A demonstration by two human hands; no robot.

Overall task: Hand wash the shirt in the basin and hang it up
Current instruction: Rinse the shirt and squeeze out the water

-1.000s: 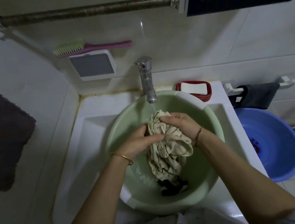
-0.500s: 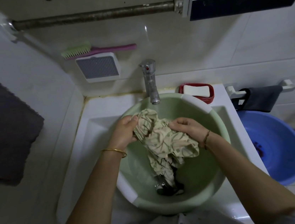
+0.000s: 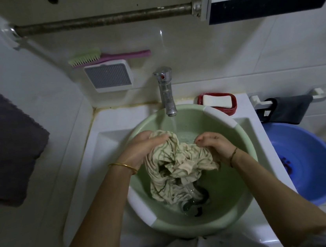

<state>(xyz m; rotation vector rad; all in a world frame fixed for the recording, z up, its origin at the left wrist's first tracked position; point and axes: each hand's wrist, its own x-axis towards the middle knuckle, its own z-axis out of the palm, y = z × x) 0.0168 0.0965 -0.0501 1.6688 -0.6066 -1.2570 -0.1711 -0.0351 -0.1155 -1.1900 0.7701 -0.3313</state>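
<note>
A wet cream shirt (image 3: 175, 167) with green stripes hangs bunched over the pale green basin (image 3: 244, 177), which sits in the white sink (image 3: 107, 142). My left hand (image 3: 140, 148) grips the shirt's upper left part. My right hand (image 3: 216, 145) grips its right side with curled fingers. The shirt's lower end dips into the water, where a dark piece of fabric (image 3: 198, 201) lies at the basin's bottom. Water runs from the chrome tap (image 3: 166, 90) into the basin just behind the shirt.
A soap bar in a red dish (image 3: 217, 101) stands right of the tap. A blue basin (image 3: 306, 163) sits lower right, under a dark cloth on a rack (image 3: 287, 108). A brush (image 3: 106, 56) lies on a wall box; a rail (image 3: 102, 20) runs above; a dark towel (image 3: 2, 139) hangs left.
My hands have pulled apart, spreading the bunched shirt wider. The left hand moved up and left, the right hand lower and right. The camera tilted slightly.
</note>
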